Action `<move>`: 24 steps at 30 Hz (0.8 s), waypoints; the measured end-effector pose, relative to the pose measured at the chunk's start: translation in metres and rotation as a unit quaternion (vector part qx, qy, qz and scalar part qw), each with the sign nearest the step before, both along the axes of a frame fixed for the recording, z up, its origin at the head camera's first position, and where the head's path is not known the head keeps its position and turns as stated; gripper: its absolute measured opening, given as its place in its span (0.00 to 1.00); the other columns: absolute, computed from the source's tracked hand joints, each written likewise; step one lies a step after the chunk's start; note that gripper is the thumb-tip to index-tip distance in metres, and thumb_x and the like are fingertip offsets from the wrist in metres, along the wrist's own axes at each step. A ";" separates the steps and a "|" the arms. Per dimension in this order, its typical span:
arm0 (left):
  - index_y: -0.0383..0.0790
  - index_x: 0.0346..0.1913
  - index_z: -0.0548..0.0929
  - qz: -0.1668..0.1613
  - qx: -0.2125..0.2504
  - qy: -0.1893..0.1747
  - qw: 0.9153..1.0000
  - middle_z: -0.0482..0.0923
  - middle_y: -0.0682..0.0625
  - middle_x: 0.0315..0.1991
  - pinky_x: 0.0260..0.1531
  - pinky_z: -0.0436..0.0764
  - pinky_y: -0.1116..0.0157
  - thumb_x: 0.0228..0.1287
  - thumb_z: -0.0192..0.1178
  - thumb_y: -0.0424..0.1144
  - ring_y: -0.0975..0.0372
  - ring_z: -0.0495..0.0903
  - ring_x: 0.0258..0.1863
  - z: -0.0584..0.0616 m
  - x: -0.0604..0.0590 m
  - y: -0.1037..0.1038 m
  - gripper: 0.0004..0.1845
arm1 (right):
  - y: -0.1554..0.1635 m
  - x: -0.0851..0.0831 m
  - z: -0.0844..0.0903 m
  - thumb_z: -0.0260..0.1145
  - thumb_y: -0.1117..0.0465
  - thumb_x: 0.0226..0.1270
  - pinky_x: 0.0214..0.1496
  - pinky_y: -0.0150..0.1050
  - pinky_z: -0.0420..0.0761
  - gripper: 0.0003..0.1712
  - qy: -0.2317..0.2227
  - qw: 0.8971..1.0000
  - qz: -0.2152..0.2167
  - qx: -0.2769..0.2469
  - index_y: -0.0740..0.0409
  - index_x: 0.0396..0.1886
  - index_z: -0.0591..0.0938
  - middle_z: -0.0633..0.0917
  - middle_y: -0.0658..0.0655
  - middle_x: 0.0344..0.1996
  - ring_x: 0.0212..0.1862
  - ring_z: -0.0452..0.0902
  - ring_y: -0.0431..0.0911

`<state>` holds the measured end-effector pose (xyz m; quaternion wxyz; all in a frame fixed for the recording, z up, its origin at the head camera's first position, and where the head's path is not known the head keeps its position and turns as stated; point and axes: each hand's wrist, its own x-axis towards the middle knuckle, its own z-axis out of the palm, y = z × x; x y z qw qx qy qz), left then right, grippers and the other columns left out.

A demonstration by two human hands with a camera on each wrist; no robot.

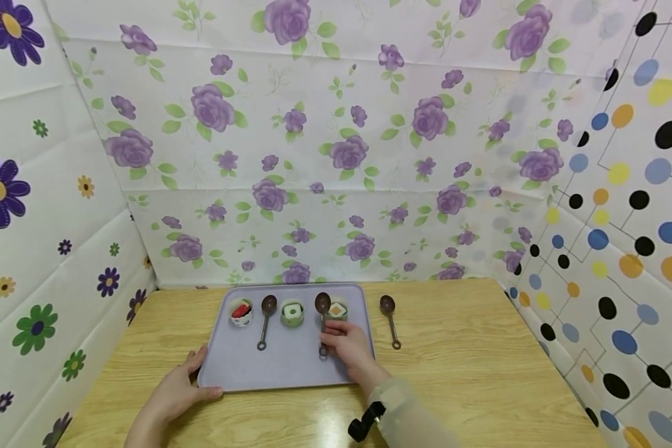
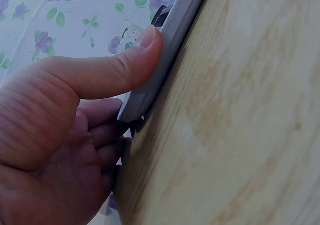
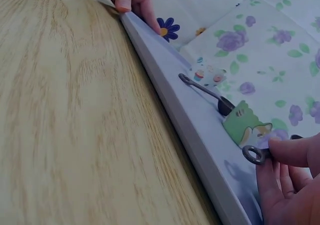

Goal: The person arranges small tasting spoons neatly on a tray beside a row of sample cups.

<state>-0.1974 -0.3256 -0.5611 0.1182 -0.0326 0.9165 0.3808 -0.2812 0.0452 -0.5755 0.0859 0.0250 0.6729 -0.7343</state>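
Lavender tray (image 1: 235,367) was gripped at its corner by the left hand (image 1: 170,393), while a spoon (image 1: 322,311) handle was pinched in right hand (image 1: 347,348) fingers (image 3: 290,152).

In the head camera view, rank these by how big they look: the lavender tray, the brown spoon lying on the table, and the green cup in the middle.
1. Lavender plastic tray, clearly largest.
2. Brown spoon on the wooden table.
3. Green round cup, shorter than the spoon but wider.

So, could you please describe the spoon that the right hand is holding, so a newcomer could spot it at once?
On the wooden table lies a lilac tray with three small cups and two brown spoons. The one meant is the right-hand spoon on the tray, beside the orange-topped cup; unlike the others, the right hand pinches its handle.
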 end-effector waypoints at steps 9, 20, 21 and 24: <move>0.27 0.84 0.49 -0.002 -0.007 0.005 1.000 0.41 0.21 0.80 0.75 0.50 0.30 0.51 0.84 0.58 0.28 0.43 0.80 0.001 0.001 0.001 0.71 | -0.025 -0.002 0.003 0.75 0.74 0.64 0.43 0.32 0.85 0.20 0.043 0.997 -0.052 0.042 0.75 0.55 0.85 0.89 0.68 0.47 0.45 0.85 0.45; 0.28 0.84 0.47 -0.003 0.008 -0.003 1.000 0.39 0.21 0.81 0.76 0.49 0.30 0.51 0.84 0.58 0.28 0.41 0.81 0.003 0.001 0.002 0.71 | -0.041 -0.007 -0.004 0.77 0.74 0.61 0.43 0.34 0.87 0.16 0.068 0.989 -0.097 0.084 0.69 0.49 0.89 0.91 0.60 0.39 0.42 0.86 0.44; 0.28 0.84 0.47 -0.003 0.010 -0.003 1.000 0.39 0.22 0.81 0.76 0.48 0.30 0.51 0.84 0.58 0.29 0.41 0.81 0.003 0.001 0.001 0.71 | -0.042 -0.007 -0.004 0.77 0.74 0.61 0.43 0.35 0.87 0.15 0.070 0.989 -0.101 0.087 0.69 0.49 0.89 0.91 0.60 0.39 0.42 0.86 0.44; 0.27 0.84 0.48 -0.003 0.008 -0.001 1.000 0.40 0.22 0.81 0.76 0.48 0.30 0.51 0.84 0.57 0.28 0.41 0.81 0.003 0.001 0.002 0.71 | -0.045 -0.007 -0.003 0.77 0.75 0.61 0.43 0.35 0.88 0.15 0.071 0.986 -0.114 0.096 0.69 0.48 0.89 0.91 0.59 0.39 0.40 0.87 0.44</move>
